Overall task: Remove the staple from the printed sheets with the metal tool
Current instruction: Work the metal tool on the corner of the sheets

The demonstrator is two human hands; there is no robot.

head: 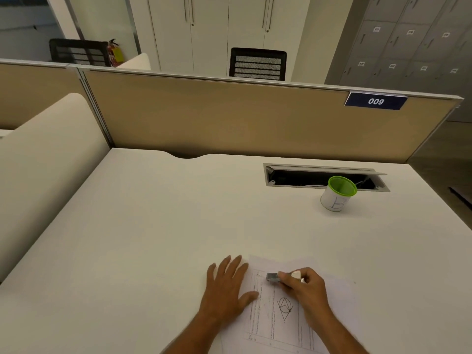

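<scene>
Printed sheets (pixel 281 318): your left hand (pixel 224 290), fingers spread, presses their left edge; your right hand (pixel 305 290) pinches the metal tool (pixel 272 277) atop them.

1. there was a single view, from a wide-angle camera worn on the person's head.
2. it faced forward and down across the white desk (pixel 153 226), toward the tan partition (pixel 229 118) at the desk's far edge.
3. it sat close above the near edge, so the left hand (pixel 224 290) and right hand (pixel 304 290) filled the bottom of the frame, forearms entering from below.
4. above the partition it took in cabinets (pixel 217 29) and lockers (pixel 408 39) well beyond.
5. straight edges bowed toward the frame's sides.
</scene>
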